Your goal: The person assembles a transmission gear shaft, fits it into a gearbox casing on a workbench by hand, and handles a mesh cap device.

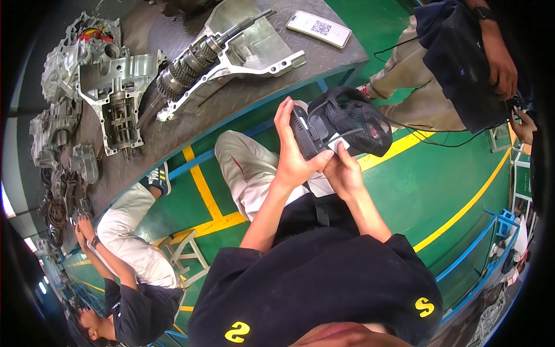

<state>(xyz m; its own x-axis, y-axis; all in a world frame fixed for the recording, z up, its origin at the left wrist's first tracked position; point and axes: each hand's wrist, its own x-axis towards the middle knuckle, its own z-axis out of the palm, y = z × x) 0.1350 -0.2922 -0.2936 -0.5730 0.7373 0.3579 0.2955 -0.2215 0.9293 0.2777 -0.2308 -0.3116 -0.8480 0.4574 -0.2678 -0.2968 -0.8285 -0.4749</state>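
Observation:
My left hand [292, 151] grips a dark grey boxy device [312, 132] that has a black mesh cap [354, 120] attached to it, holding it up in front of my chest. My right hand [342, 170] holds the same device from below, with its thumb pressed on a white part at the device's lower edge. My black sleeves and light trousers [248, 168] show beneath the hands.
A grey metal workbench [231, 95] carries a gear shaft in an aluminium housing [219, 55], other gearbox casings [110, 95] and a white phone [319, 28]. One person sits at the lower left by a stool [182, 254]. Another stands at the upper right. Green floor with yellow lines.

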